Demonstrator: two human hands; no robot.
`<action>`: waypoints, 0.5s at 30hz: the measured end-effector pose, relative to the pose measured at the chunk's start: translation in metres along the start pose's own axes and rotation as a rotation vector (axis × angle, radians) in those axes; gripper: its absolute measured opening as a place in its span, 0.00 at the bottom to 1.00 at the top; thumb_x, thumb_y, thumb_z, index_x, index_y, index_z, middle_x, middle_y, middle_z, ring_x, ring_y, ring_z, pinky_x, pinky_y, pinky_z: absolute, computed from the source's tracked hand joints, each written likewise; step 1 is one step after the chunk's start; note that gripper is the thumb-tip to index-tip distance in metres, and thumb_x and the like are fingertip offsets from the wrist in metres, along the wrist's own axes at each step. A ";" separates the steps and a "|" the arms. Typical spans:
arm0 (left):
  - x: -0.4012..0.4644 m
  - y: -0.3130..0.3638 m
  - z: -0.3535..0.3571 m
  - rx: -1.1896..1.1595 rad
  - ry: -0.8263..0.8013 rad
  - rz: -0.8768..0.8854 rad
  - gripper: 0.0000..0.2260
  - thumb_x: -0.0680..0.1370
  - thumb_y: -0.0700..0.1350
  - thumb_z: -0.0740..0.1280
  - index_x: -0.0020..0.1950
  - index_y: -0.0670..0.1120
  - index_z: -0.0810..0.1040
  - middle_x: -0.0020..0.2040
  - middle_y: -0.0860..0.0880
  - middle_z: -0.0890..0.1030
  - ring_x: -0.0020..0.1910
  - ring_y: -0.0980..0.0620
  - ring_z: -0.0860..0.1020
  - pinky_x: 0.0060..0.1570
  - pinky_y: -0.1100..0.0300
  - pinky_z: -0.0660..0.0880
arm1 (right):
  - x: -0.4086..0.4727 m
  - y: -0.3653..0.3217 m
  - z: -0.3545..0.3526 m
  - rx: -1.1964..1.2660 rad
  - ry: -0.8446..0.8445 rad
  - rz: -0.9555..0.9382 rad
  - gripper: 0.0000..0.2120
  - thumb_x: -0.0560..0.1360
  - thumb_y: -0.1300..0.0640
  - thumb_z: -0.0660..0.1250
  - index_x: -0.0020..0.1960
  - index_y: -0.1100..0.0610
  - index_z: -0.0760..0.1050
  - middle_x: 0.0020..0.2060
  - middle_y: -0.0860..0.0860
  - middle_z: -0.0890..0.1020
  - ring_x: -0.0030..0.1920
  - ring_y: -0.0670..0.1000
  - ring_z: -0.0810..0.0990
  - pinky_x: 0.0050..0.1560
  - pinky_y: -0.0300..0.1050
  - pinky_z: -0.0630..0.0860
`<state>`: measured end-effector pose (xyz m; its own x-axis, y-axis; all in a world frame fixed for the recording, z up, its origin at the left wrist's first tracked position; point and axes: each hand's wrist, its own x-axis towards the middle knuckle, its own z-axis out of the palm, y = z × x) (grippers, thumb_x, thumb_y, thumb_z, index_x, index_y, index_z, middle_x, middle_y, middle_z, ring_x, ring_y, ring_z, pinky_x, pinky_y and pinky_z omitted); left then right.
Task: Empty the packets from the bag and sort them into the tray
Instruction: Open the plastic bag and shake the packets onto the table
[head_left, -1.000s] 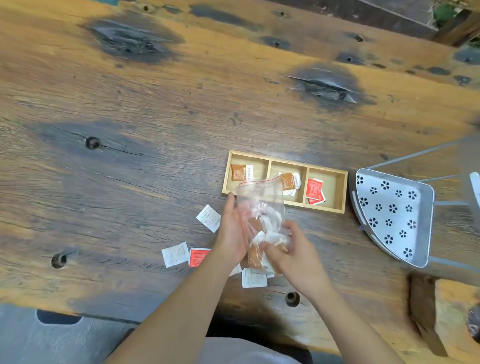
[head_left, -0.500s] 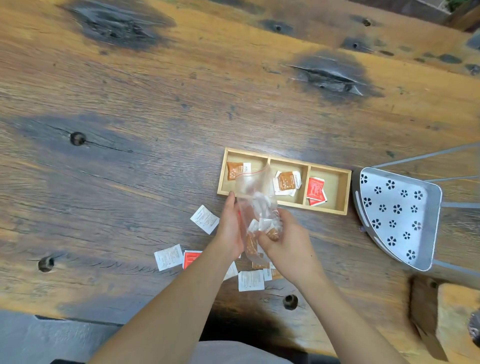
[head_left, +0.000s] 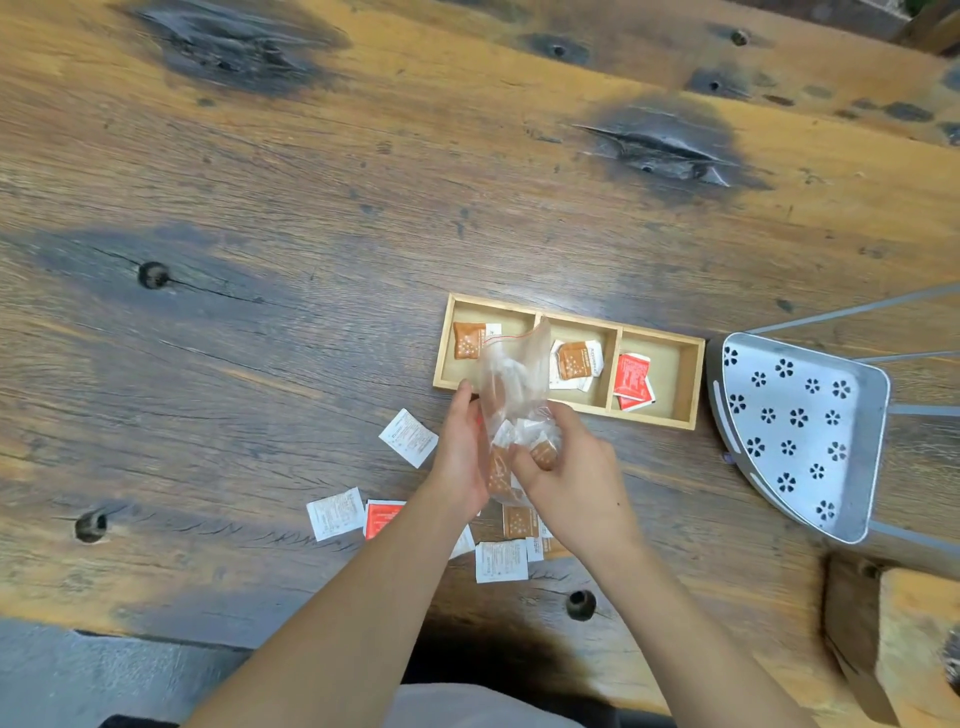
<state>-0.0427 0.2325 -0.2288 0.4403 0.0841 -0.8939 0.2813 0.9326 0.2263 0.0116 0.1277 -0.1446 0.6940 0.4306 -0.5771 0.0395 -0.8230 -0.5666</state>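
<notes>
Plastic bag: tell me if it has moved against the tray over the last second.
Yes. The plastic bag shifted up-frame, overlapping more of the tray.

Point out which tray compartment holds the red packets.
The right-hand compartment of the wooden tray, nearest the metal chair seat. It holds the red packets; the left and middle ones hold brown and white packets instead.

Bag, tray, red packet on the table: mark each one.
bag (head_left: 511, 384), head view, clear upper part above the hands.
tray (head_left: 695, 382), head view, right end wall.
red packet (head_left: 382, 517), head view, its face, left of the left forearm.
</notes>
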 end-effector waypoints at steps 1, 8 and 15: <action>0.000 0.001 0.000 0.003 0.002 0.002 0.25 0.83 0.62 0.52 0.61 0.46 0.80 0.42 0.46 0.87 0.39 0.47 0.86 0.42 0.54 0.77 | 0.000 0.000 0.000 0.005 0.010 -0.002 0.23 0.76 0.50 0.69 0.70 0.49 0.71 0.26 0.47 0.76 0.23 0.44 0.72 0.28 0.40 0.66; -0.006 0.012 0.005 0.042 0.062 0.020 0.25 0.84 0.61 0.52 0.68 0.47 0.76 0.48 0.46 0.88 0.51 0.45 0.84 0.52 0.50 0.78 | 0.010 -0.005 -0.003 -0.010 -0.048 0.015 0.24 0.77 0.51 0.68 0.72 0.52 0.69 0.31 0.47 0.79 0.24 0.43 0.73 0.28 0.39 0.67; -0.008 0.017 0.009 0.066 0.026 -0.014 0.28 0.83 0.63 0.52 0.59 0.45 0.83 0.49 0.43 0.87 0.46 0.45 0.85 0.53 0.50 0.78 | 0.017 -0.013 -0.004 -0.002 -0.037 -0.014 0.25 0.76 0.51 0.68 0.72 0.52 0.69 0.38 0.49 0.84 0.29 0.46 0.79 0.32 0.45 0.76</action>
<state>-0.0340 0.2443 -0.2147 0.4136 0.0809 -0.9068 0.3436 0.9085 0.2378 0.0262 0.1444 -0.1447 0.6661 0.4557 -0.5904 0.0506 -0.8174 -0.5738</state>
